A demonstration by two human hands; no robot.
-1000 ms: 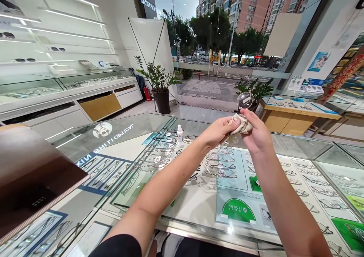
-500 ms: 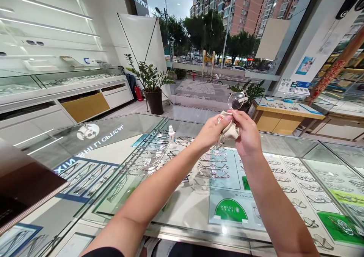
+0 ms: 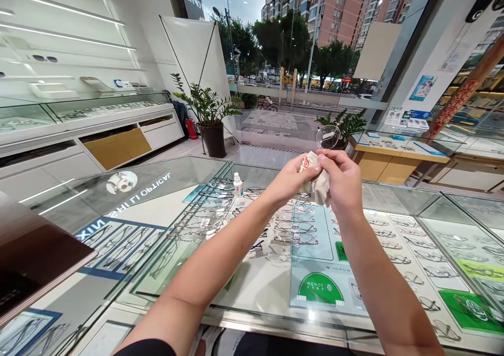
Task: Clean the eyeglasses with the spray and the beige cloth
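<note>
Both hands meet above the far part of a glass display case (image 3: 252,322). My left hand (image 3: 293,177) is closed around a cream cleaning cloth (image 3: 321,188) with red print. Fingers of my right hand (image 3: 344,180) pinch a pair of thin-framed glasses (image 3: 328,135); one round clear lens sticks up above the fingertips. The other lens is hidden by the cloth and fingers. Below and left of the hands, a small white bottle (image 3: 238,185) stands upright on the glass top.
Rows of eyeglasses (image 3: 299,224) lie inside the case under the hands. A dark brown panel (image 3: 39,256) juts in at the left. Beyond the case are a potted plant (image 3: 212,135), a red fire extinguisher (image 3: 191,129) and a wooden cabinet (image 3: 388,161).
The cloth has shifted between my fingers and hangs a little lower, with more red print showing. The glasses have tilted slightly in my grip. Both arms stay nearly in place.
</note>
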